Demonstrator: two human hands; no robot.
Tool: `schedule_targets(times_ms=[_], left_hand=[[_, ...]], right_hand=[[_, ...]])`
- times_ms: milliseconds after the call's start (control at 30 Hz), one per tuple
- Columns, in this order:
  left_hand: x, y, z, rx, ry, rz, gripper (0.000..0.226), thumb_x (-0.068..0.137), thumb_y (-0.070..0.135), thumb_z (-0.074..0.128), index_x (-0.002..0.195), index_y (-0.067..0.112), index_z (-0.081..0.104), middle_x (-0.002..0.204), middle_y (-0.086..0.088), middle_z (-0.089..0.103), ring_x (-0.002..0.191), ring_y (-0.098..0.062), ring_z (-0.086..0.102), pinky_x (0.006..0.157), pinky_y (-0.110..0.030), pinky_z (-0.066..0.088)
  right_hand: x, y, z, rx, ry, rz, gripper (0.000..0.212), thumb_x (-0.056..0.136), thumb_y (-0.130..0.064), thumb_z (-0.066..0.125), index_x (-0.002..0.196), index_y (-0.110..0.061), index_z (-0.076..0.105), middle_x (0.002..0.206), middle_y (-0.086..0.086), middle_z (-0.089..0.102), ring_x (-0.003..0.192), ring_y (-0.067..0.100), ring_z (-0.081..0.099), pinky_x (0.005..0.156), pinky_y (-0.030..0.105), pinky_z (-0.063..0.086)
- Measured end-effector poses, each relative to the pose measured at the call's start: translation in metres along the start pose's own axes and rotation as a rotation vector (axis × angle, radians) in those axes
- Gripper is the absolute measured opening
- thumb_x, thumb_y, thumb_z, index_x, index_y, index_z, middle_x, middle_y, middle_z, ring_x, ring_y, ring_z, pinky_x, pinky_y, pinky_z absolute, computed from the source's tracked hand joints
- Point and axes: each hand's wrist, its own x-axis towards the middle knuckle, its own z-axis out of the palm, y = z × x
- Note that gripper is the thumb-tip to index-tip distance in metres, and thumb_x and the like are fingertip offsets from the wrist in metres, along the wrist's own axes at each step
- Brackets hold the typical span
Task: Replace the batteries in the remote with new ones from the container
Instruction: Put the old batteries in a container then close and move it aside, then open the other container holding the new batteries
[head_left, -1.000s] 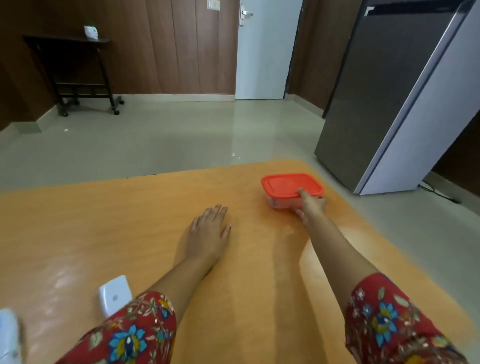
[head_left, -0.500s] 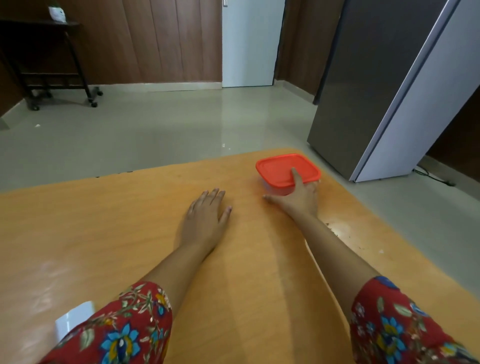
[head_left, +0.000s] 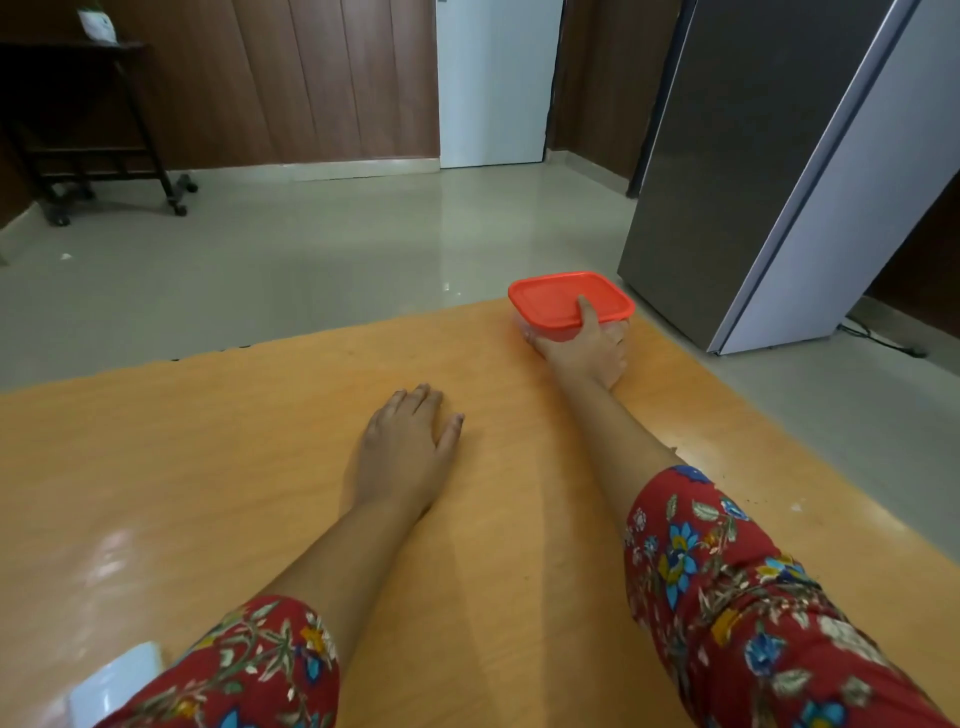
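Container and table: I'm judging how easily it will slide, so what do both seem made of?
Container: probably plastic, with a smooth orange-red lid with a moulded rim over a translucent base. Table: wood-grain laminate or varnished wood, judging by the glossy light patches.

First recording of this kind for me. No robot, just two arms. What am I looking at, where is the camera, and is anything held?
No machine here: a person works with bare hands, and every picture comes from one wide-angle camera worn on the head, looking forward and down. The right hand has its grip on the container near the table's far right edge, thumb on the red lid, fingers round its near side. The left hand lies flat and open on the table, holding nothing. A white object at lower left is partly hidden by a sleeve; I cannot tell what it is.
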Motion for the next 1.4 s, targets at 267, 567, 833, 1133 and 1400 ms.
schedule_targets(times_ms=[267,567,833,1133,1400], left_hand=[[-0.001,0.001,-0.003,-0.003,0.016,0.012,0.053,0.098,0.048,0.033,0.142,0.021,0.043,0.152,0.004,0.038,0.142,-0.018,0.027,0.116,-0.032,0.020],[-0.028,-0.001,-0.047,-0.245,-0.243,-0.068,0.054,0.098,0.039,0.042,0.146,0.018,0.032,0.154,-0.002,0.030,0.143,-0.022,0.023,0.114,-0.033,0.021],[-0.216,0.002,-0.139,-0.744,-0.025,-0.194,0.029,0.095,0.023,0.053,0.124,0.025,0.056,0.115,0.012,0.063,0.108,-0.001,0.056,0.083,-0.015,0.041],[-0.382,-0.092,-0.205,-0.745,0.130,-0.472,0.024,0.094,0.022,0.054,0.116,0.027,0.061,0.112,0.012,0.066,0.104,0.002,0.057,0.083,-0.018,0.042],[-0.425,-0.180,-0.253,-0.611,0.377,-0.578,0.022,0.093,0.017,0.055,0.113,0.025,0.061,0.118,0.008,0.063,0.113,-0.011,0.057,0.085,-0.020,0.042]], right_hand=[[-0.014,-0.011,-0.014,-0.056,-0.007,-0.029,0.114,0.058,-0.065,0.076,0.149,-0.041,0.010,0.156,0.025,0.005,0.144,0.038,0.016,0.112,0.046,0.027],[-0.185,-0.012,-0.083,0.553,-0.284,-0.032,0.017,0.092,-0.004,0.052,0.096,-0.010,0.068,0.086,0.008,0.071,0.072,0.016,0.064,0.063,0.016,0.048],[-0.360,-0.040,-0.137,0.639,-0.576,0.036,0.019,0.096,-0.012,0.051,0.101,-0.012,0.069,0.089,0.004,0.073,0.075,0.013,0.066,0.067,0.019,0.051],[-0.496,-0.070,-0.104,0.305,-0.926,-0.058,0.019,0.093,-0.022,0.052,0.103,-0.020,0.068,0.097,0.000,0.072,0.083,0.014,0.065,0.067,0.021,0.045],[-0.579,-0.101,-0.028,-0.145,-0.782,-0.801,0.033,0.090,-0.029,0.053,0.123,-0.024,0.058,0.123,-0.004,0.062,0.115,0.016,0.054,0.094,0.032,0.043]])
